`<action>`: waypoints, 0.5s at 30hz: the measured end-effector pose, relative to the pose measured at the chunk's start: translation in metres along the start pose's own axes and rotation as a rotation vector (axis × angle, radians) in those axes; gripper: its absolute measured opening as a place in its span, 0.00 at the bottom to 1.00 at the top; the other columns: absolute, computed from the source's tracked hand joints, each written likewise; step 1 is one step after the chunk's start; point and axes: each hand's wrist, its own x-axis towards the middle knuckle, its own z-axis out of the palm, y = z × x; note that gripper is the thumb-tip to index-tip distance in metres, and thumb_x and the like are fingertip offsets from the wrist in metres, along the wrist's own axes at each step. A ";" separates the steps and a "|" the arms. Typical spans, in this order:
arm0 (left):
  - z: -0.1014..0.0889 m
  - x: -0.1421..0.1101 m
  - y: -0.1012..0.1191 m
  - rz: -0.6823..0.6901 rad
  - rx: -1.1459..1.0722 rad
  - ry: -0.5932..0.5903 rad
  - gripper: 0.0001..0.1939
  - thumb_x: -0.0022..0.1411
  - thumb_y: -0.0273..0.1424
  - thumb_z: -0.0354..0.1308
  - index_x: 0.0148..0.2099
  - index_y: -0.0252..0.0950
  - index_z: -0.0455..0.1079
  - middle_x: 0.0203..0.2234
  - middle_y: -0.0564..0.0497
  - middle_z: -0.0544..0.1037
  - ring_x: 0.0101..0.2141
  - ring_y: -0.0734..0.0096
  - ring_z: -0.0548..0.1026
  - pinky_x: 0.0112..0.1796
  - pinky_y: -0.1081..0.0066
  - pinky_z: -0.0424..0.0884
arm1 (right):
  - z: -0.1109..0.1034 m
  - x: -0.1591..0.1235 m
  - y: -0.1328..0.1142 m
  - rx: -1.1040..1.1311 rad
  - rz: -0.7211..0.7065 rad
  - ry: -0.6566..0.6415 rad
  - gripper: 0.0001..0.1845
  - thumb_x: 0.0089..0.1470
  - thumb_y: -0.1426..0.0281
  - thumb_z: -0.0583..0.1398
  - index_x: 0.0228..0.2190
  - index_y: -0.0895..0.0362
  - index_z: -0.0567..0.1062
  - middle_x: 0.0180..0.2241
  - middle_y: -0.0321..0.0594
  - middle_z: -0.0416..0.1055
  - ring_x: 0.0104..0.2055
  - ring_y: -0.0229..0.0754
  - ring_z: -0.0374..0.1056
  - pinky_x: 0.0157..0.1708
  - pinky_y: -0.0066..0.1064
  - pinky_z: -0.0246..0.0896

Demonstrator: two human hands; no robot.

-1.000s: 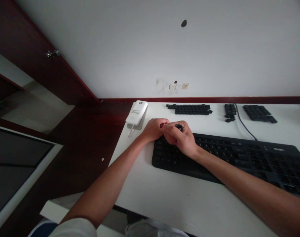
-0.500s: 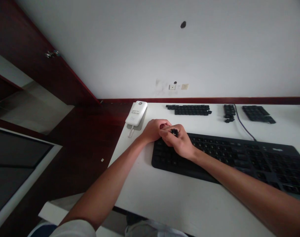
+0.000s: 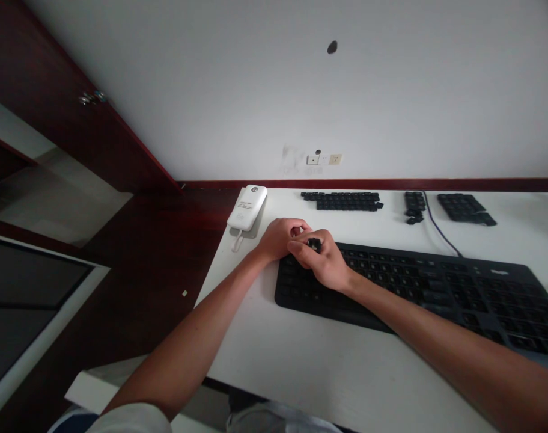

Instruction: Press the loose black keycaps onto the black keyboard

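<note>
Both my hands meet over the left end of a black keyboard on a white desk. My left hand is curled shut at the keyboard's top-left corner; earlier something small and red showed in its fingers. My right hand is closed in a pinch on a small black piece, which looks like a keycap. The two hands touch each other.
Rows of loose black keycaps lie along the desk's far edge, with more groups to the right. A white power bank lies at the far left corner. A dark cable runs from the keyboard. Dark red floor and cabinet are on the left.
My right hand with the small black piece has shifted slightly left and down toward the keyboard's left end. The red bit in my left hand is less visible.
</note>
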 end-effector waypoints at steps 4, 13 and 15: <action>0.002 0.000 0.001 -0.016 -0.002 0.040 0.13 0.56 0.34 0.57 0.38 0.34 0.81 0.21 0.55 0.70 0.25 0.75 0.65 0.28 0.72 0.58 | 0.000 0.000 0.001 -0.017 0.000 0.012 0.26 0.61 0.65 0.59 0.15 0.54 0.58 0.16 0.29 0.51 0.22 0.33 0.46 0.23 0.32 0.42; 0.002 0.001 0.005 -0.041 0.088 0.022 0.15 0.60 0.35 0.55 0.40 0.37 0.82 0.23 0.54 0.74 0.27 0.72 0.68 0.31 0.71 0.60 | -0.007 0.002 0.012 -0.018 0.008 0.089 0.26 0.60 0.66 0.60 0.15 0.53 0.57 0.15 0.28 0.49 0.20 0.32 0.43 0.23 0.33 0.39; 0.001 0.001 0.007 -0.028 0.123 0.011 0.15 0.59 0.34 0.55 0.40 0.37 0.82 0.22 0.54 0.74 0.27 0.72 0.68 0.31 0.71 0.59 | -0.007 0.002 0.012 -0.033 0.006 0.076 0.26 0.61 0.65 0.60 0.15 0.53 0.57 0.15 0.28 0.50 0.21 0.32 0.44 0.23 0.33 0.40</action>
